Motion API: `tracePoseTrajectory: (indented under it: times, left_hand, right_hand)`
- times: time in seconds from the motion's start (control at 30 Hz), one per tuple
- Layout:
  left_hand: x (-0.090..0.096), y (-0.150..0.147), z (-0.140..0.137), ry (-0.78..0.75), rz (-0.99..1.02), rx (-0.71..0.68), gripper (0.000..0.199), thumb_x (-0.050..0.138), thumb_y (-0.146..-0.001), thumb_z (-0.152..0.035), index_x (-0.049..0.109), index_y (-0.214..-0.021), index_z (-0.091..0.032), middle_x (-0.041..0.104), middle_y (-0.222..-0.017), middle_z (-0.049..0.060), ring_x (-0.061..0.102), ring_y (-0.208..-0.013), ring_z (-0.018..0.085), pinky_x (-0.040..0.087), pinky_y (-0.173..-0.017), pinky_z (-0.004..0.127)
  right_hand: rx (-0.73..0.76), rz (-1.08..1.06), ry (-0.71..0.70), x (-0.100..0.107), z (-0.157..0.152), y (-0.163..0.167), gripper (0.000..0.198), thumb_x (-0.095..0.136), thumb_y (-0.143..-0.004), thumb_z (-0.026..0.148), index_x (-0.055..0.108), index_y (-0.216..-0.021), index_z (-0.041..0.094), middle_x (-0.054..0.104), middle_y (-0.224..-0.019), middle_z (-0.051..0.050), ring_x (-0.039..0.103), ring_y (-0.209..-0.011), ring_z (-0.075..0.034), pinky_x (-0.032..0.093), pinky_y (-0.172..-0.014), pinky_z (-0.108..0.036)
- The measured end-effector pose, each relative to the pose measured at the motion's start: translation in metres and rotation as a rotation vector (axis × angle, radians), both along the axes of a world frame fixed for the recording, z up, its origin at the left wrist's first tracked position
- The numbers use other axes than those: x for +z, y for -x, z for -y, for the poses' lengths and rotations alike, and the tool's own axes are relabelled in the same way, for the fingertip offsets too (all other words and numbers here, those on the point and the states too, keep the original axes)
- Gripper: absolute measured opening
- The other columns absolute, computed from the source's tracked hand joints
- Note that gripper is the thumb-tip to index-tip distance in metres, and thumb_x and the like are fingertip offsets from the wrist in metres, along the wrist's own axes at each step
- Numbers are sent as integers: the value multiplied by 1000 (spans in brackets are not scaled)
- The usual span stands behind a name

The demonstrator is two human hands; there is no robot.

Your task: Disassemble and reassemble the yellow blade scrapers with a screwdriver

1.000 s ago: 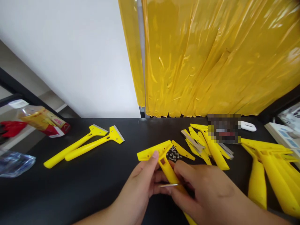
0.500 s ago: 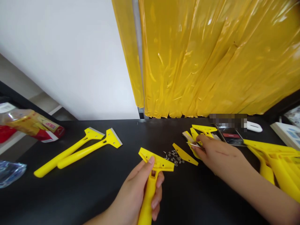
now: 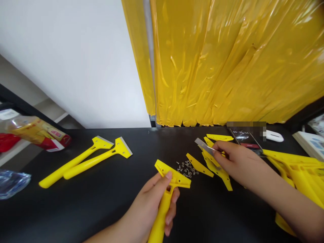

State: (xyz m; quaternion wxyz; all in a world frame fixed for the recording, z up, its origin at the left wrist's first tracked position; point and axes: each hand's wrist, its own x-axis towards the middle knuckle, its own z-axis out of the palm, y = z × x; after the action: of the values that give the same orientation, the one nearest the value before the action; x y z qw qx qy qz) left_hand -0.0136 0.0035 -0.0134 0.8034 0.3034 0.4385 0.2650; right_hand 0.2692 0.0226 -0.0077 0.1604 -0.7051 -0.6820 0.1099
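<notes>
My left fingers (image 3: 162, 184) clamp a yellow plastic T-handle (image 3: 164, 206), black worktop (image 3: 103, 199) leftward. Right fingers (image 3: 222, 145) pinch a silver metal blade (image 3: 202, 144).

Yellow scraper handle (image 3: 161, 214) in left hand (image 3: 150, 199): lower end cut off by bottom edge. Metal strip (image 3: 201, 143): one end hidden in fingers of right hand (image 3: 234, 157), which also covers part of yellow pile (image 3: 219, 170). Small hardware (image 3: 186, 168): pieces too small to tell apart surely. Phone (image 3: 243, 137): upper part pixelated. Handle stack (image 3: 301, 172): partly behind right forearm, cut off by right edge. Bottle (image 3: 37, 131), clear wrapper (image 3: 14, 184): cut off by left edge.
</notes>
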Motion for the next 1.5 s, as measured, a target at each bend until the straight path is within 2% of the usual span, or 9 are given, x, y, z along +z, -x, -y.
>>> tracePoseTrajectory:
  times: [0.2, 0.4, 0.47, 0.67, 0.87, 1.03, 1.13, 1.23, 1.5]
  left_hand:
    - [-4, 1, 2, -8, 4, -62, 36, 64, -101, -57, 55, -94, -22, 61, -75, -4, 45, -41, 5, 41, -35, 15]
    - [-7, 1, 2, -12, 10, -118, 37, 64, -101, -59, 56, -95, -22, 61, -75, -4, 46, -42, 5, 42, -35, 14]
    - [-7, 2, 2, -15, 13, -130, 36, 63, -101, -57, 56, -96, -22, 61, -75, -4, 46, -42, 5, 42, -35, 14]
    - [-5, 2, 4, 0, 87, -99, 27, 59, -105, -50, 57, -103, -23, 64, -78, -2, 50, -44, 6, 45, -36, 15]
    - [-2, 3, 3, 5, 167, -52, 24, 56, -106, -45, 57, -101, -22, 62, -77, -2, 47, -43, 5, 41, -38, 14]
    - [-1, 3, 3, -36, 138, -78, 25, 66, -100, -45, 58, -97, -21, 62, -77, -2, 47, -45, 5, 40, -37, 13]
    - [-3, 2, 3, -75, 87, -112, 31, 69, -97, -49, 59, -95, -20, 61, -75, -3, 47, -45, 5, 40, -37, 13]
    - [-3, 1, 4, -94, 44, -165, 39, 72, -94, -57, 58, -94, -20, 60, -74, -3, 47, -45, 5, 40, -36, 13]
    - [-7, 1, 7, -159, -42, -284, 50, 63, -96, -70, 57, -89, -21, 52, -60, -6, 41, -40, 5, 36, -33, 13]
  right_hand:
    - [186, -485, 198, 18, 17, 29, 46, 45, -109, 52, 65, -80, 24, 66, -74, -1, 59, -67, -16, 46, -59, -27]
    - [153, -890, 443, 14, 26, 44, 32, 54, -106, 53, 62, -101, 23, 74, -80, -1, 48, -56, -12, 40, -52, -25]
    - [164, -871, 380, 11, 27, 46, 27, 57, -104, 49, 66, -108, 23, 74, -77, 0, 56, -57, -13, 44, -54, -25]
    - [456, -414, -176, 0, 39, 52, 39, 56, -104, 19, 75, -135, 34, 78, -106, -4, 75, -90, -17, 59, -78, -29]
    - [568, -417, -188, -1, 44, 58, 51, 55, -106, 16, 61, -152, 36, 72, -107, -3, 71, -84, -15, 58, -71, -27]
    - [343, -594, -32, -8, 42, 61, 33, 57, -107, 28, 68, -138, 34, 77, -114, -2, 75, -101, -18, 60, -92, -32]
    - [282, -684, 141, -10, 40, 63, 16, 60, -105, 36, 74, -108, 28, 75, -95, 0, 71, -87, -17, 57, -79, -28]
    - [229, -733, 222, -6, 38, 65, 23, 62, -102, 41, 68, -88, 24, 65, -79, 2, 61, -74, -15, 50, -67, -26]
    - [208, -796, 374, 1, 32, 68, 29, 66, -94, 44, 63, -74, 23, 59, -69, 3, 52, -67, -14, 41, -62, -26]
